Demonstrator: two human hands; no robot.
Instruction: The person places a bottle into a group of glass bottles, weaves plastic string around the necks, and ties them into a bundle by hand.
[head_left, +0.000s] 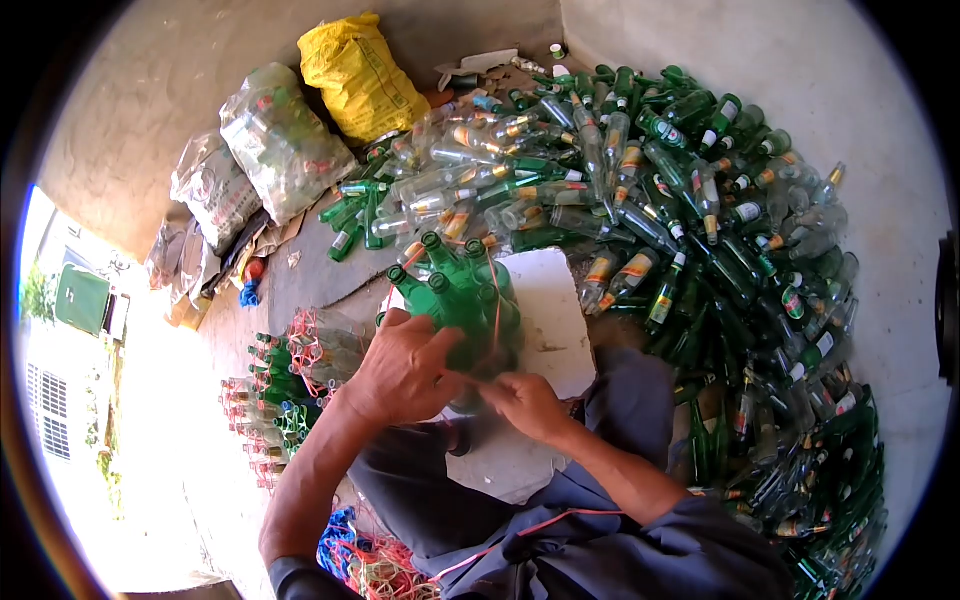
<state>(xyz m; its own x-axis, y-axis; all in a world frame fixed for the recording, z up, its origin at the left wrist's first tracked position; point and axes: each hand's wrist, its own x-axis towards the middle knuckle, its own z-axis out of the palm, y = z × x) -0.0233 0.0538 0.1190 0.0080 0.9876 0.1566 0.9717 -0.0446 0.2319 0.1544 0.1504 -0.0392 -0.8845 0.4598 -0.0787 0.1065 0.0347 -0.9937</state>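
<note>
Pale walls (850,90) border the floor where the person sits. Before the legs, a cluster of green bottles (465,275) stands on a white board (560,330), with pinkish string (497,315) running down its side. The left hand (405,370) is curled just in front of the cluster, and the right hand (532,405) sits slightly lower, fingers drawn in towards the left; blur hides the fingertips, so I cannot tell what either grips. On the person's left are more bottles bound with string (270,395), and nearer the thigh lies a tangle of coloured cord (380,570). Farther out, loose bottles (720,230) heap up along the right, and a yellow sack (362,85) stands behind a clear bag (280,140)
</note>
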